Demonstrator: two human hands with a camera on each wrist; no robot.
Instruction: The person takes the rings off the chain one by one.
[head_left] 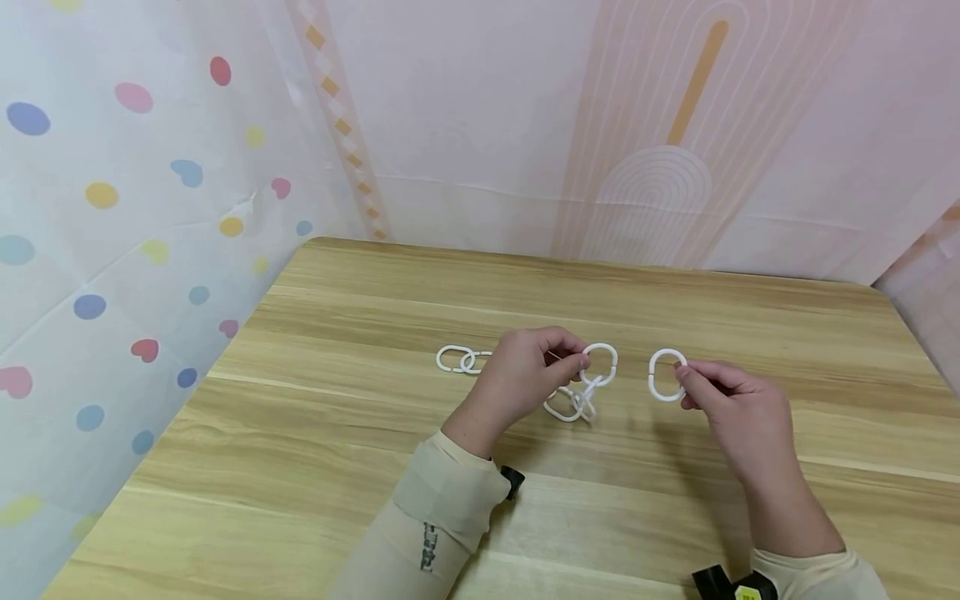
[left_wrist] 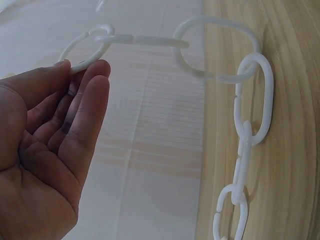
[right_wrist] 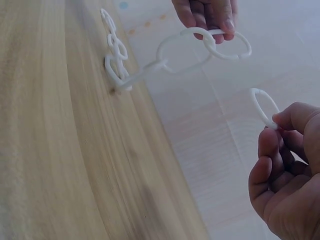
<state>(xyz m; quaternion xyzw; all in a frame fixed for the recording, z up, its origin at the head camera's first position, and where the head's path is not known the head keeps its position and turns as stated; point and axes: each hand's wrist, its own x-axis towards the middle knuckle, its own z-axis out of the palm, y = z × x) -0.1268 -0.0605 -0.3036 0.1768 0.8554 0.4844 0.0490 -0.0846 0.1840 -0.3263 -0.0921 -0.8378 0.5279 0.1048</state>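
My left hand [head_left: 510, 379] pinches the end link [head_left: 616, 363] of a white plastic chain between thumb and fingertips, above the table. From that link the chain [left_wrist: 267, 100] hangs down, and its farther links lie on the wood to the left, partly hidden behind the left hand in the head view. A single white link [head_left: 651, 377], separate from the chain, is pinched by the right hand [head_left: 750, 417] at its right side. Both held links are raised at about the same height, a short gap apart. Small slits show in the links' sides.
The wooden table [head_left: 300, 467] reaches back to a pink patterned cloth [head_left: 480, 125]. Along the left side hangs a white cloth [head_left: 52, 208] with coloured dots and hearts. A dark wrist device [head_left: 756, 586] sits at the right cuff.
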